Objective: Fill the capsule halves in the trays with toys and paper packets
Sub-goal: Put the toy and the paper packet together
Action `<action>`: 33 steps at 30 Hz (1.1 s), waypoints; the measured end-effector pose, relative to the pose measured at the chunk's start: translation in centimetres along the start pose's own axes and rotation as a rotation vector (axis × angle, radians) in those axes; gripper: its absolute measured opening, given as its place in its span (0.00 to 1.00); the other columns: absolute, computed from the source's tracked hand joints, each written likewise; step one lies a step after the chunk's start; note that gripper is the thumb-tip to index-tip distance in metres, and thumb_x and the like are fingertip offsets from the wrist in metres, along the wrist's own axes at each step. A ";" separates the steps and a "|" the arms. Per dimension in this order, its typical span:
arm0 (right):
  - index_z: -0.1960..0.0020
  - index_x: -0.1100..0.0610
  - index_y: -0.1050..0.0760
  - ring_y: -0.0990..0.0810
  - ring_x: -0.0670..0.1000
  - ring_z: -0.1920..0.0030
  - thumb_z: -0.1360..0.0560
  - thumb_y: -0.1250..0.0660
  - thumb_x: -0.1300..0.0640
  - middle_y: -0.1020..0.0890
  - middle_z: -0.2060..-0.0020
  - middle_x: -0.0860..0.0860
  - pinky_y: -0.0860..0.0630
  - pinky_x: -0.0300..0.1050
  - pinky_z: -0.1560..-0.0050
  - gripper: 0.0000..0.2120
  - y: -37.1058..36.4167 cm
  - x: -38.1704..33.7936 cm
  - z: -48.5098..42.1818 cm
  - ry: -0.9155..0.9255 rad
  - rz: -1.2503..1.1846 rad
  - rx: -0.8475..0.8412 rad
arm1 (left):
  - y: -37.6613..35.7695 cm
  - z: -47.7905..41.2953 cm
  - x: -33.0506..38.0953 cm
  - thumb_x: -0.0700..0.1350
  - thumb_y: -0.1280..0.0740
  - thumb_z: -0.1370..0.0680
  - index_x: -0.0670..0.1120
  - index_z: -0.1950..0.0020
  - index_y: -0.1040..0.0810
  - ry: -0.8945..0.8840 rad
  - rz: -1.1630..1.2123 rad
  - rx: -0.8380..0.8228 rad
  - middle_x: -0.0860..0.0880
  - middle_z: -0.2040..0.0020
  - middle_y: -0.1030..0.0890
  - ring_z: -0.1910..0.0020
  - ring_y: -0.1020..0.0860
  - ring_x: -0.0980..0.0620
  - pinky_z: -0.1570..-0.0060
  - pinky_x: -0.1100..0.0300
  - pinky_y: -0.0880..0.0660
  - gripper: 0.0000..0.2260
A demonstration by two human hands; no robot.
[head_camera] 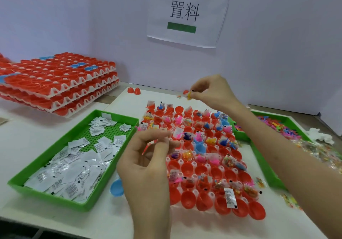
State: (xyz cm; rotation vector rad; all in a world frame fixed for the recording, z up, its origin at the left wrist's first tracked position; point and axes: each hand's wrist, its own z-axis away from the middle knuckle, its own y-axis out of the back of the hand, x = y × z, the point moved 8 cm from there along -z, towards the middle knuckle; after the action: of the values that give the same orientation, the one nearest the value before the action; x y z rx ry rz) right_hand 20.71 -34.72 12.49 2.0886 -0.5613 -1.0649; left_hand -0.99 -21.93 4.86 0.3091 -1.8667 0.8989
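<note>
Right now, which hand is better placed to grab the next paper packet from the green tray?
Left. The left hand hovers just beside the green tray of paper packets. The right hand is raised at the far end of the capsule halves, pinching a small yellow toy.

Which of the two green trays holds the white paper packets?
The left green tray, beside the left hand. The right green tray holds coloured toys instead.

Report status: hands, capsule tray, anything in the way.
Right hand pinching yellow toy beyond tray. Left hand pinching small blurred item over it. Far rows mostly filled, near row mostly empty. Nothing blocking.
</note>
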 end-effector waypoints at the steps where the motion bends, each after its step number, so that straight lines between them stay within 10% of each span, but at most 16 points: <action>1: 0.57 0.48 0.17 0.20 0.39 0.61 0.27 0.24 0.52 0.19 0.65 0.39 0.20 0.46 0.45 0.03 -1.0 0.8 -1.1 -0.009 0.055 -0.033 | 0.1 -0.2 0.2 0.28 0.33 0.24 0.50 0.64 0.17 -0.011 0.007 0.007 0.50 0.64 0.16 0.64 0.16 0.50 0.60 0.64 0.20 0.19; 4: 0.60 0.45 0.18 0.21 0.45 0.56 0.28 0.24 0.50 0.18 0.64 0.42 0.28 0.59 0.36 0.04 -4.1 2.4 -3.0 -0.019 0.152 -0.122 | 0.9 -0.8 0.4 0.28 0.31 0.26 0.51 0.65 0.17 -0.020 0.037 0.038 0.49 0.65 0.16 0.66 0.17 0.51 0.61 0.64 0.20 0.18; 33: 0.59 0.52 0.17 0.24 0.48 0.52 0.28 0.27 0.56 0.16 0.54 0.46 0.38 0.52 0.38 0.01 -9.2 5.2 -5.4 -0.118 0.408 -0.139 | 2.9 -1.4 0.5 0.38 0.32 0.31 0.52 0.66 0.17 -0.041 0.038 0.090 0.51 0.66 0.17 0.66 0.17 0.50 0.61 0.63 0.21 0.10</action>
State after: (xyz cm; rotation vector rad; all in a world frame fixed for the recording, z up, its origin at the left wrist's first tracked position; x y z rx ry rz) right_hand 28.61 -29.94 5.02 1.7021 -0.9003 -0.9596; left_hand -1.94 -18.87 4.34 0.3504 -1.8781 1.0115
